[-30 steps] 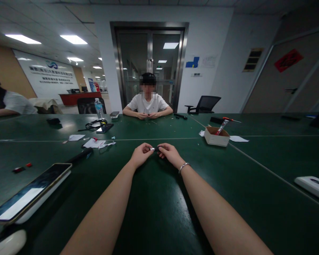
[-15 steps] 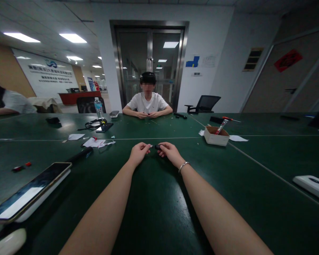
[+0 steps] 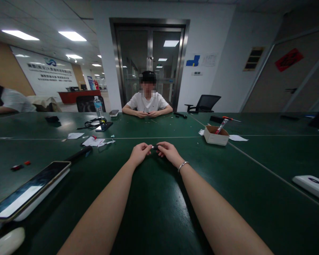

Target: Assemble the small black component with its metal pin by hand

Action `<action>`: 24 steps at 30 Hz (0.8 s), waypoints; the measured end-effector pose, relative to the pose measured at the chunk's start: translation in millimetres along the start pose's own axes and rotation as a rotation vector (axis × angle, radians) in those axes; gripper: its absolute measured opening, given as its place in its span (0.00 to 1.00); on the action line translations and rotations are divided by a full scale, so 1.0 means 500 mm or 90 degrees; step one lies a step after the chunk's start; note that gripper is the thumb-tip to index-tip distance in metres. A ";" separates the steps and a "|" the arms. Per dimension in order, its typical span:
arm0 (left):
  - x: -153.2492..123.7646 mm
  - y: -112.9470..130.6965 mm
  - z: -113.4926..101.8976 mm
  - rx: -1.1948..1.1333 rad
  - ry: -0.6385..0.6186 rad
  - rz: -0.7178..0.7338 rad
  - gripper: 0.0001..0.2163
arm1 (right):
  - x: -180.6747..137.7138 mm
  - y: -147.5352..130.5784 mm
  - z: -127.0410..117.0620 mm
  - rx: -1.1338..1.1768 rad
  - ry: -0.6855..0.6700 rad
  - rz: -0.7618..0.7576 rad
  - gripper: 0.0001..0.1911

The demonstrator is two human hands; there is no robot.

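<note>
Both my forearms stretch out over the dark green table. My left hand and my right hand meet at the middle, fingers pinched together. Between them they hold a small dark object with a metal tip, just above the tabletop. My left fingers grip the metal end, my right fingers the dark body. A silver bracelet sits on my right wrist.
A phone on a white slab lies at the near left, a black pen-like tool beyond it. A cardboard box with a red-handled tool stands at right. Papers, cables and a water bottle lie at left. A person sits opposite.
My hands have come back together on the small object after parting slightly half a second ago. The view has shifted a little downward.
</note>
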State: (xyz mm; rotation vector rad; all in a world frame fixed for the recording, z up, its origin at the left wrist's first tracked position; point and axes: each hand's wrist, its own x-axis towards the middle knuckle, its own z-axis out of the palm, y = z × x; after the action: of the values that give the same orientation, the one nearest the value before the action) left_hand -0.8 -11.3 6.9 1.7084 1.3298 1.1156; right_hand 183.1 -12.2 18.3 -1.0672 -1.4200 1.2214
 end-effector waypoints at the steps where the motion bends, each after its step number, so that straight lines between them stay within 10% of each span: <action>1: 0.001 0.000 0.000 0.003 0.002 -0.001 0.19 | 0.000 0.001 -0.001 0.001 -0.002 -0.001 0.07; 24: -0.005 0.012 -0.002 0.052 -0.007 -0.043 0.25 | 0.001 0.010 -0.009 0.001 -0.072 -0.073 0.14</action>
State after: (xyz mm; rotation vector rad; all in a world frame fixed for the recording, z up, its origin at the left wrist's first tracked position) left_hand 0.5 -15.2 12.1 1.7124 1.4330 1.0240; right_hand 187.8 -10.3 13.5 -0.9157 -1.5448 1.2152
